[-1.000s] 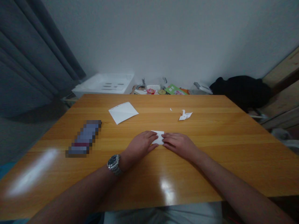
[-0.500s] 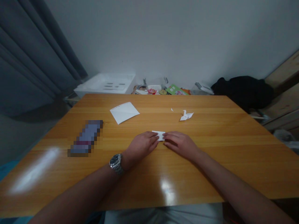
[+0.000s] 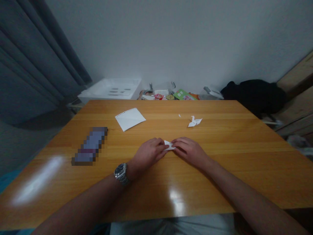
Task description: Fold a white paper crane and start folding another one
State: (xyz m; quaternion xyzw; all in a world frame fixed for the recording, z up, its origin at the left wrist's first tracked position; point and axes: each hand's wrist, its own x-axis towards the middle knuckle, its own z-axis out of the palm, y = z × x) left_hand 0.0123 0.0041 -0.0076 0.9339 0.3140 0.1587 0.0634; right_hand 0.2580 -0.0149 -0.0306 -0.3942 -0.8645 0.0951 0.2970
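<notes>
A small piece of folded white paper (image 3: 169, 145) is held between my two hands, low over the middle of the table. My left hand (image 3: 152, 150) grips its left end, fingers closed, with a metal watch (image 3: 121, 173) on the wrist. On the other end, the fingers of my right hand (image 3: 189, 150) are closed too, and they cover part of the paper. Beyond my right hand stands a white paper crane (image 3: 194, 122), with a tiny paper scrap (image 3: 179, 115) to its left. A torn-edged white sheet (image 3: 130, 119) lies farther back on the left.
The wooden table (image 3: 232, 182) has a blurred-out, phone-like slab (image 3: 91, 146) on its left. Behind the far edge are a white tray (image 3: 112, 88), a green booklet (image 3: 183, 94) and other clutter. A black cloth heap (image 3: 254, 96) sits at the back right, before the wall.
The folded paper has turned slightly, its right end now lower, and its outline looks more pointed. My fingers have shifted a little on it. The crane and the sheet stay in place.
</notes>
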